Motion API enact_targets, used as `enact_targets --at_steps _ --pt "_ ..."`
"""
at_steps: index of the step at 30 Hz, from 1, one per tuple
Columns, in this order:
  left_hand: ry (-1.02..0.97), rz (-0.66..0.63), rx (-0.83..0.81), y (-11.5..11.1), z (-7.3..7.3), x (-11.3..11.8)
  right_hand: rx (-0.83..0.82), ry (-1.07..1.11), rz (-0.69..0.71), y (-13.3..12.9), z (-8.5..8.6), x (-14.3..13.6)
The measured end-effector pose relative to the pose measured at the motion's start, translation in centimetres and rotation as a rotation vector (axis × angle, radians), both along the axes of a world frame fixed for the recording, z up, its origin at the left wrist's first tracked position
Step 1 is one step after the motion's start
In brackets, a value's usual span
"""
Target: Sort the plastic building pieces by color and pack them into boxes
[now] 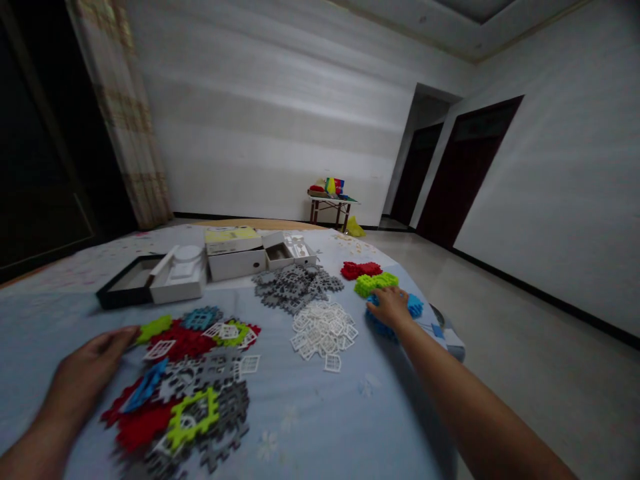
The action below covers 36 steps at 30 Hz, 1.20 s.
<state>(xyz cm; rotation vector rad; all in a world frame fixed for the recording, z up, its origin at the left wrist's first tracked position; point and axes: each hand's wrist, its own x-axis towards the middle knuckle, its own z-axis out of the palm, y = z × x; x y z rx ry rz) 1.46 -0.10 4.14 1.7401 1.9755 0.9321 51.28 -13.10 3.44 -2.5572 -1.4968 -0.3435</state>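
At the left, my left hand (97, 360) is closed, its thumb and fingertips pinching the edge of a lime-green interlocking plastic piece (156, 328). Beside it spreads a mixed heap with red pieces (187, 341), grey pieces (220, 367), a lime square frame (194, 417) and a tilted blue piece (145, 387). Over on the right, my right hand (391, 307) rests on a pile of blue pieces (414, 305), fingers apart and curved over it. Just behind that pile lie stacked lime pieces (376, 283) and red pieces (361, 269).
White lattice window pieces (324, 330) form a mound mid-table, with a dark grey heap (295, 287) behind. Open boxes (236, 263) and a black tray (125, 283) stand at the back left. The table's right edge passes close to my right arm. A small table (333, 199) stands by the wall.
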Motion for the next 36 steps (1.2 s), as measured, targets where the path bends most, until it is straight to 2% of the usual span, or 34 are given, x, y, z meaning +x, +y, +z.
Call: enact_targets --at_steps 2,5,7,9,12,16,20,23,26,30,36 --pt "-0.097 -0.033 0.023 0.5 -0.7 -0.3 0.027 -0.020 -0.045 -0.2 -0.3 0.5" --pt "-0.125 -0.063 0.050 0.6 -1.2 -0.7 0.079 -0.023 -0.041 -0.2 -0.6 0.7" --pt "-0.126 -0.077 0.063 0.6 -1.5 -0.8 0.165 -0.022 0.023 0.2 -0.5 -0.1" --pt "-0.128 -0.095 0.077 0.7 -1.8 -0.8 0.281 -0.009 0.147 0.7 -0.1 -1.9" --pt "-0.125 -0.111 0.103 1.3 -2.5 -0.3 0.394 0.072 0.436 1.5 0.8 -6.5" --pt "-0.118 -0.185 0.123 2.2 -3.6 0.5 0.342 0.262 0.781 2.1 1.5 -14.7" --pt "-0.118 -0.281 0.126 2.2 -4.3 1.1 0.189 0.380 0.976 2.4 1.1 -21.3" --pt "-0.124 -0.321 0.119 1.7 -4.2 1.6 0.099 0.386 1.044 2.8 0.5 -24.2" --pt "-0.133 -0.357 0.111 1.1 -3.9 2.2 0.023 0.360 1.065 3.1 0.2 -25.5" --pt "-0.160 -0.399 0.094 0.6 -3.4 2.9 -0.039 0.319 1.055 3.0 0.2 -25.7" --pt "-0.265 -0.449 0.071 -0.1 -2.6 3.3 0.062 0.373 1.101 2.7 1.9 -24.1"
